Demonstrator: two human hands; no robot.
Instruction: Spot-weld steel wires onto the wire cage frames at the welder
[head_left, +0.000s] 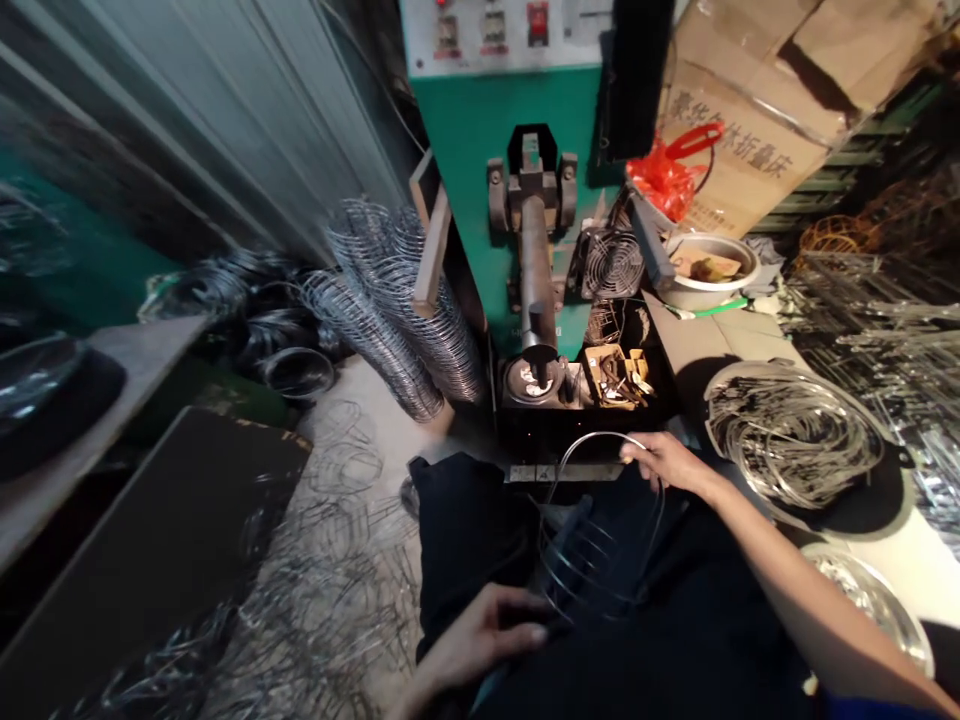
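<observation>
My right hand [661,460] is closed on the upper loop of a thin metal wire frame [587,548], pinching it between thumb and fingers. The frame stands over my dark-clothed lap, its curved rungs spaced below the loop. Low on its left side, my left hand [495,628] has thumb and fingers apart, the fingertips close to the lower wires. Whether they touch the wire I cannot tell. In front of my knees is a green machine [465,200] with a thick metal arm [537,262] pointing down toward a round lower part [534,380].
Stacked wire rings [397,320] stand left of the machine. Loose wire pieces [330,570] cover the left floor. On the right are a round tub of bent wires [795,435], a metal bowl [874,600], a white basin [709,270] and cardboard boxes [750,110].
</observation>
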